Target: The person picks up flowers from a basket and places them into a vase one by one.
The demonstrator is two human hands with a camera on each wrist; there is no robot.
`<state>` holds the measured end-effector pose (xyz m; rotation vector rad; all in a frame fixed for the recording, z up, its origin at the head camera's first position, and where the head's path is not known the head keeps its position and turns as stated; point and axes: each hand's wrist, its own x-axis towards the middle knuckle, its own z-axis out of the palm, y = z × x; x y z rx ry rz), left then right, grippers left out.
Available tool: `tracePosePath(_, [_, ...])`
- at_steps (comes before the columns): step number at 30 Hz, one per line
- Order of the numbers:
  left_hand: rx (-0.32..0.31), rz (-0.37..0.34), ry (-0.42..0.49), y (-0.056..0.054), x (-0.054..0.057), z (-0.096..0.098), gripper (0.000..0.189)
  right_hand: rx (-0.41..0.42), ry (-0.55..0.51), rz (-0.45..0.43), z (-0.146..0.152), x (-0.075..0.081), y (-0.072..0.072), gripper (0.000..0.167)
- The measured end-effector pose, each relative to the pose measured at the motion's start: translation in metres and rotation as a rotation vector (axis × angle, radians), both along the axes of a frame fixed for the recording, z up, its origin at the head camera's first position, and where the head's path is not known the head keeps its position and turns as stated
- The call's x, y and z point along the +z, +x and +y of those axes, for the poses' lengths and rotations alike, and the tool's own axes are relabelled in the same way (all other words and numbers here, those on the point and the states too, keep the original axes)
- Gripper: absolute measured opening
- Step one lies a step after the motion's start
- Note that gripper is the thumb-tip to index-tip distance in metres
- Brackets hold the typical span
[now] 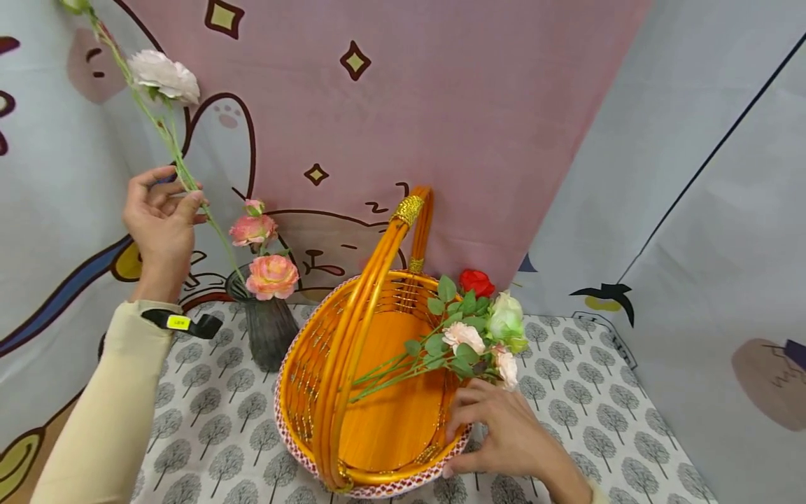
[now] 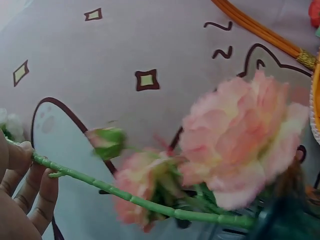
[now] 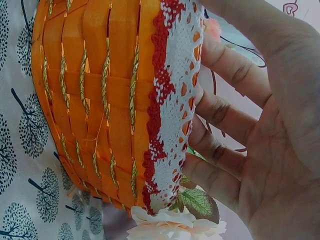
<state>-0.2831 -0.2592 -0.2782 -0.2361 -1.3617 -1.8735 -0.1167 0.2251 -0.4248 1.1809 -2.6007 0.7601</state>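
My left hand (image 1: 165,227) pinches the green stem of a white artificial flower (image 1: 165,75) between thumb and fingers, with the bloom high above the hand. That stem's lower end reaches down to the mouth of a dark grey ribbed vase (image 1: 267,336). Pink-orange flowers (image 1: 272,276) stand in the vase; they fill much of the left wrist view, in front of the held stem (image 2: 145,202). My right hand (image 1: 506,430) grips the near right rim of an orange woven basket (image 1: 390,420), fingers hooked over the lace trim (image 3: 175,75).
Across the basket's right side lie several flowers: a red rose (image 1: 476,283), a pale green bloom (image 1: 506,318) and light pink ones (image 1: 464,337), stems pointing inward. The tall basket handle (image 1: 359,315) arches over the middle. A printed cloth backdrop (image 1: 472,126) rises behind the tree-patterned tablecloth (image 1: 585,413).
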Motion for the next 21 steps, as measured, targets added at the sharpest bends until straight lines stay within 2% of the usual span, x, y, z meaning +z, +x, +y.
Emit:
tracePosePath(10, [0.044, -0.073, -0.118, 0.001, -0.025, 0.000, 0.043, -0.009, 0.004, 0.002, 0.000, 0.000, 0.001, 0.023])
tracePosePath(13, [0.042, -0.093, -0.110, 0.003, -0.031, 0.000, 0.042, -0.006, 0.000, -0.007, 0.000, -0.001, 0.001, 0.023])
tracePosePath(21, [0.025, -0.092, -0.062, 0.006, -0.045, -0.002, 0.039, -0.009, 0.002, -0.002, 0.000, -0.002, 0.000, 0.023])
